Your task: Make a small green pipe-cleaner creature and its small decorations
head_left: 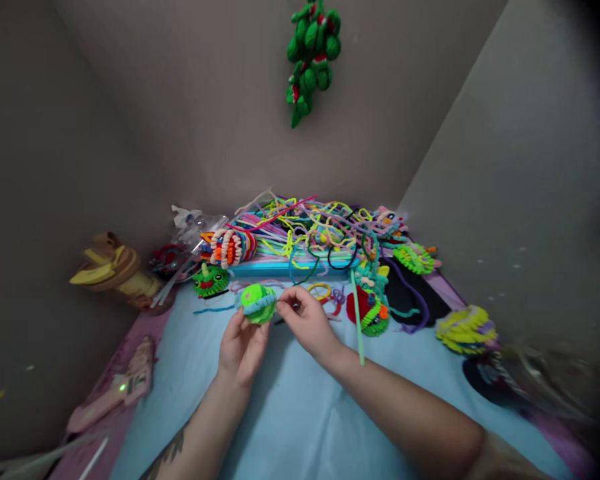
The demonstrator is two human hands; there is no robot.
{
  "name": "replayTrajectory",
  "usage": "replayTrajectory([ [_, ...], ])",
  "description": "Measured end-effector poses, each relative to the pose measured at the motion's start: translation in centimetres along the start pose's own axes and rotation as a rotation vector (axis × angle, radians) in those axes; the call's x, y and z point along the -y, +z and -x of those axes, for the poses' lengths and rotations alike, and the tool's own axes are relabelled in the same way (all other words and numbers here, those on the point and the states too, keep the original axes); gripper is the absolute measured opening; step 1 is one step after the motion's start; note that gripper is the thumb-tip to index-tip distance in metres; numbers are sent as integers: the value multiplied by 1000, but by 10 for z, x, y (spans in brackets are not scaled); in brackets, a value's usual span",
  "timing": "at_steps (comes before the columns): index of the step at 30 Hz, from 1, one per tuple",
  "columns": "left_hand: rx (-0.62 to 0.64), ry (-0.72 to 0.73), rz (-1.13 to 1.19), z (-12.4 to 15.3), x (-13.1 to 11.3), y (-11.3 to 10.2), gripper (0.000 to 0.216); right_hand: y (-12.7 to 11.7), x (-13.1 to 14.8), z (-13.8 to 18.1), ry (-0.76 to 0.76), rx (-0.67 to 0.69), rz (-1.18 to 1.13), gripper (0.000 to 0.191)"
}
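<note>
Head view: left hand (240, 347) grips green ball (257, 303); right hand (307, 323) pinches its right edge.

**Table (300, 413), blue top, crowded at the back**

Pipe cleaners (305, 230) are piling on a tray (275, 269) at the far edge. Green figure (210, 280), red figure (367, 312), yellow coil (465, 330) and green stick (359, 327) are lying nearer. Glue gun (125, 387) is sitting at the left edge.

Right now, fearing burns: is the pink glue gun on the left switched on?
Likely on: a small green light glows on the glue gun, which lies flat and untouched.
</note>
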State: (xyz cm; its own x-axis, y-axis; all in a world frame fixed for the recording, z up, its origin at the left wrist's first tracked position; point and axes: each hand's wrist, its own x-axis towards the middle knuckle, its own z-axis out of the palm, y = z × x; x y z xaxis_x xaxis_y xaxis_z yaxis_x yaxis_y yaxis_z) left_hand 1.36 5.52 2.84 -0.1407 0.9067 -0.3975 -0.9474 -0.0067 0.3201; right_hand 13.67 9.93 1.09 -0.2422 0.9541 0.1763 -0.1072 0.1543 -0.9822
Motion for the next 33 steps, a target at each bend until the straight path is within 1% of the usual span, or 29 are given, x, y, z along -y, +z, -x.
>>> replayTrajectory([
  [3, -31, -4, -11, 2, 2, 2, 36, -2, 7, 0, -95, -11, 166, 1],
  [7, -61, -21, -22, 5, 4, 4, 35, -8, 15, -3, -227, 21, 312, 11],
  [10, -54, -36, -9, 5, 4, 4, 35, -11, 16, -6, -259, 80, 315, 13],
  [15, -21, -48, 18, 2, 3, -3, 34, -13, 10, -9, -197, 148, 188, 13],
  [20, 31, -51, 50, -1, 2, -8, 35, -11, 5, -6, -184, 190, 66, 10],
  [25, 11, -58, 64, 0, 4, -7, 34, -7, 3, -3, -166, 98, -29, 8],
  [29, 34, -73, 79, 0, 3, -6, 34, -5, 1, -3, -151, 31, -67, 10],
  [33, 40, -51, 83, -2, -2, -9, 35, -4, -2, -4, -37, 13, -111, 11],
])
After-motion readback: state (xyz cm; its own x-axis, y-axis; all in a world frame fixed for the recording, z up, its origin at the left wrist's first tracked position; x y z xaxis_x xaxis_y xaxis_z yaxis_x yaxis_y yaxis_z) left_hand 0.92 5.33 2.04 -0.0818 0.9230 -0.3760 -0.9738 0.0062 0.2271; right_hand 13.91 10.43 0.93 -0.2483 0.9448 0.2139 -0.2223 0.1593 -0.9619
